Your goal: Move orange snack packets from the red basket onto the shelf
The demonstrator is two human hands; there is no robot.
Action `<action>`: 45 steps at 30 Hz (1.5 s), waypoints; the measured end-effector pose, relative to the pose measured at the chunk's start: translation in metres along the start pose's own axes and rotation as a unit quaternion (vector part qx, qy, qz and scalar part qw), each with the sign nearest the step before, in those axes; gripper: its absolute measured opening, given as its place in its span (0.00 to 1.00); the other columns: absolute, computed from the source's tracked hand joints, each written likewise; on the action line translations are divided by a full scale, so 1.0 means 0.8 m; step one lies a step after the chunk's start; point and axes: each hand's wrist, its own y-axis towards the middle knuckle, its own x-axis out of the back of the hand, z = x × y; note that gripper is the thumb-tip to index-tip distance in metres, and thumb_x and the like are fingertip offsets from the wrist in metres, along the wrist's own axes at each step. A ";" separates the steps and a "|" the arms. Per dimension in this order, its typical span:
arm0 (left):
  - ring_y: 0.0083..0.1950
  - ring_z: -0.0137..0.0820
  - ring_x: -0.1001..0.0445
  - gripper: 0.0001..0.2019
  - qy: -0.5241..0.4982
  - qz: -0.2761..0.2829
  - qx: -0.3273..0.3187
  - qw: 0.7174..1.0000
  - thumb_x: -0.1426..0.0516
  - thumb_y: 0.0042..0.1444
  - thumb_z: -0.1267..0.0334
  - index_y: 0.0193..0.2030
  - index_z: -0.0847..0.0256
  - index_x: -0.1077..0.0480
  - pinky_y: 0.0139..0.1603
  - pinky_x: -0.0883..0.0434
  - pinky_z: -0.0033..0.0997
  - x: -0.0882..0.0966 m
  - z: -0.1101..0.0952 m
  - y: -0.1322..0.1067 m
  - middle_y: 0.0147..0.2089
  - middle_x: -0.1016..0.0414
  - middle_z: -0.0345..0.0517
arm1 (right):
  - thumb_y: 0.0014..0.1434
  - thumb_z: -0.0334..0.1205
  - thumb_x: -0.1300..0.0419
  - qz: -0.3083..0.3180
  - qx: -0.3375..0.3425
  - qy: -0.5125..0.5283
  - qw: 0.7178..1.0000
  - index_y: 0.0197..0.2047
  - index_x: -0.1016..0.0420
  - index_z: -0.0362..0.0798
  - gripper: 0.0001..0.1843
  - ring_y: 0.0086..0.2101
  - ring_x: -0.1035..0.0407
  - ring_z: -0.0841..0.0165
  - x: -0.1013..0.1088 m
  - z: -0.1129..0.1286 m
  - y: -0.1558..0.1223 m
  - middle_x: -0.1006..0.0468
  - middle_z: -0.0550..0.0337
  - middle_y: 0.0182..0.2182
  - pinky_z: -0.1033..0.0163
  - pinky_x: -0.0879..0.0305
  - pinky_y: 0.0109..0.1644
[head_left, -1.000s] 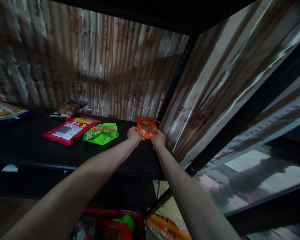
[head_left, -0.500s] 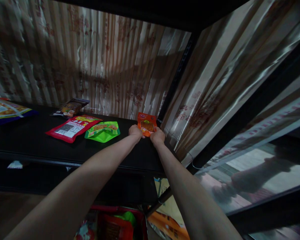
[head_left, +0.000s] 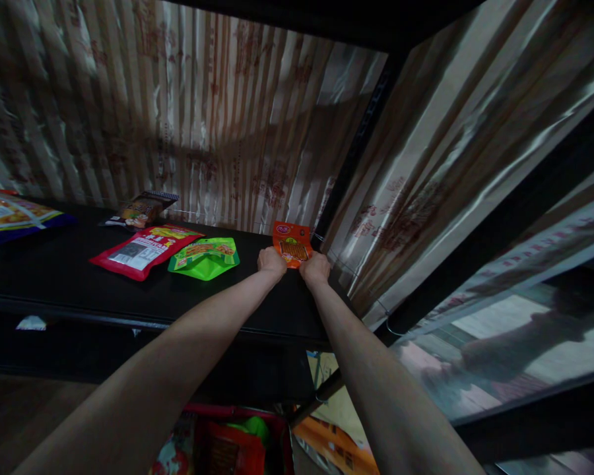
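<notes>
Small shop: snack packets spread on black shelf, red basket of goods below.

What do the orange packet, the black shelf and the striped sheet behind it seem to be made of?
The orange packet: probably glossy printed plastic film, thin and flat. The black shelf: matte, perhaps painted metal or board; the look leaves it open. The striped sheet: shiny plastic or foil film, judging by wrinkles and bright highlights.

Head camera faces forward and down, seemingly close to the shelf.
</notes>
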 end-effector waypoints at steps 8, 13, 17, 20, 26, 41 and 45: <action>0.56 0.35 0.26 0.18 0.025 -0.012 -0.009 1.000 0.44 0.55 0.76 0.53 0.67 0.26 0.54 0.33 0.27 -0.001 -0.002 -0.009 0.49 0.22 0.59 | 0.57 0.31 0.45 -0.022 -0.006 -0.011 1.000 0.51 0.24 0.40 0.19 0.52 0.34 0.51 -0.005 -0.001 -0.006 0.25 0.39 0.49 0.55 0.33 0.49; 0.54 0.35 0.25 0.18 0.035 -0.011 -0.009 0.999 0.43 0.55 0.76 0.53 0.67 0.26 0.52 0.32 0.26 0.002 -0.004 -0.012 0.51 0.24 0.59 | 0.57 0.31 0.45 -0.004 -0.005 -0.030 1.000 0.52 0.25 0.40 0.20 0.53 0.34 0.54 -0.005 -0.001 -0.004 0.25 0.41 0.49 0.58 0.34 0.50; 0.55 0.36 0.26 0.20 0.056 -0.007 -0.009 0.998 0.41 0.52 0.76 0.53 0.66 0.26 0.54 0.31 0.25 0.005 -0.008 -0.016 0.58 0.29 0.59 | 0.58 0.32 0.46 0.001 -0.010 -0.049 0.999 0.52 0.25 0.40 0.20 0.54 0.35 0.55 -0.004 -0.001 -0.003 0.27 0.41 0.53 0.59 0.34 0.51; 0.56 0.38 0.26 0.20 0.069 -0.005 -0.008 0.998 0.40 0.51 0.76 0.52 0.66 0.25 0.54 0.31 0.26 0.008 -0.011 -0.019 0.59 0.30 0.60 | 0.58 0.33 0.46 0.003 0.005 -0.059 0.998 0.51 0.25 0.40 0.19 0.54 0.34 0.55 -0.002 -0.004 -0.003 0.27 0.42 0.53 0.60 0.34 0.50; 0.56 0.40 0.27 0.16 0.075 -0.002 -0.009 0.997 0.42 0.54 0.76 0.49 0.69 0.24 0.54 0.30 0.29 0.007 -0.016 -0.017 0.54 0.27 0.64 | 0.59 0.31 0.46 0.004 0.039 -0.063 0.997 0.47 0.22 0.38 0.16 0.50 0.30 0.57 -0.001 -0.011 -0.002 0.23 0.40 0.47 0.61 0.35 0.51; 0.56 0.38 0.26 0.16 0.055 -0.011 -0.010 0.998 0.44 0.55 0.74 0.50 0.66 0.24 0.54 0.32 0.29 0.014 -0.013 -0.028 0.55 0.27 0.62 | 0.56 0.25 0.49 -0.010 0.166 -0.088 0.982 0.47 0.25 0.33 0.18 0.52 0.32 0.59 0.009 -0.007 -0.018 0.24 0.38 0.48 0.58 0.47 0.62; 0.54 0.37 0.26 0.16 0.046 -0.024 -0.024 0.998 0.47 0.58 0.71 0.50 0.64 0.24 0.54 0.31 0.29 0.022 -0.013 -0.045 0.56 0.29 0.60 | 0.55 0.26 0.48 -0.006 0.212 -0.084 0.974 0.46 0.24 0.36 0.18 0.55 0.34 0.61 0.014 0.003 -0.031 0.24 0.40 0.49 0.57 0.51 0.65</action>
